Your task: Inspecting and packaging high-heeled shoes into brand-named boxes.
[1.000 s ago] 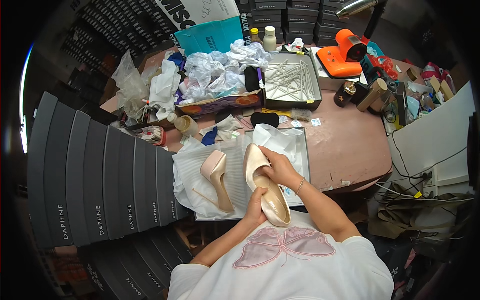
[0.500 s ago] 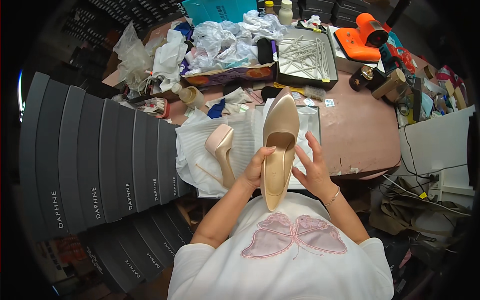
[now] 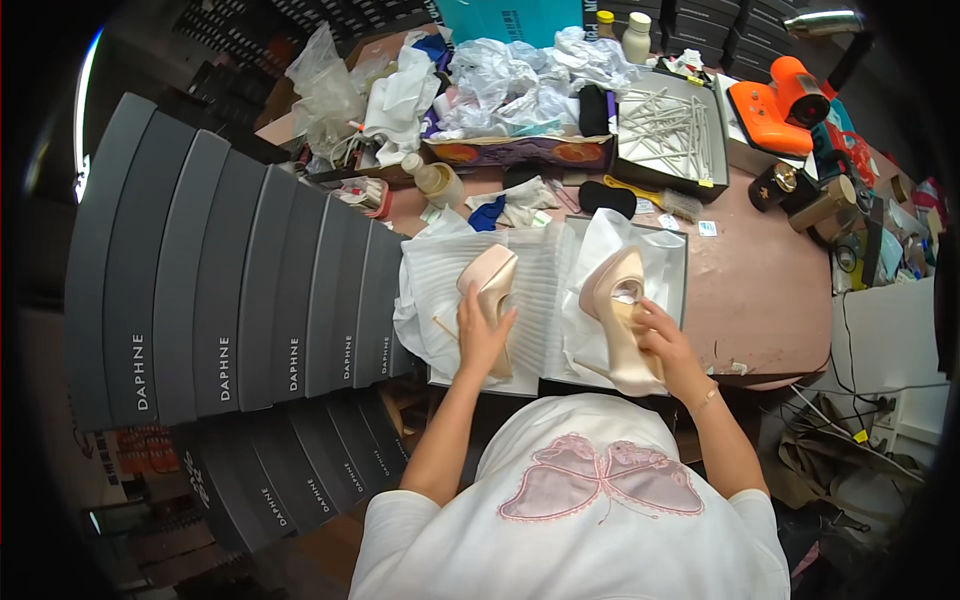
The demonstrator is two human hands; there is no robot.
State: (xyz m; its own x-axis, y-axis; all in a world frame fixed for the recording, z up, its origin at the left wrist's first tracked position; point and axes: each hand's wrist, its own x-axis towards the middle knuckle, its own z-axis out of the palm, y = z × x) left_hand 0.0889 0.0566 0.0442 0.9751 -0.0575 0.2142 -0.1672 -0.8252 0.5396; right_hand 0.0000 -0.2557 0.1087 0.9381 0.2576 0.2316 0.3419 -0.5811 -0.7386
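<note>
Two beige, satin-looking high-heeled shoes are in front of me. The left high-heeled shoe (image 3: 490, 266) lies on its side on pleated white tissue paper (image 3: 535, 265). My left hand (image 3: 482, 338) closes round its middle, thumb on the right side and fingers on the left. My right hand (image 3: 668, 348) grips the right high-heeled shoe (image 3: 622, 352) by its right side, over an open shoebox (image 3: 684, 275) lined with white paper (image 3: 590, 242). Something pale shows in this shoe's opening. A thin beige stick (image 3: 444, 327) lies on the tissue left of my left hand.
Dark shoeboxes (image 3: 245, 290) are stacked at the left. Behind the work area stand a carton (image 3: 520, 152) of crumpled paper, a black box (image 3: 660, 178) of white sticks and an orange device (image 3: 765, 125). A brush (image 3: 683, 207) and a bottle (image 3: 437, 182) are nearer.
The shoe I held upright before me has passed to my right hand and come down over the open box. My left hand has let go of it and moved left onto the other shoe.
</note>
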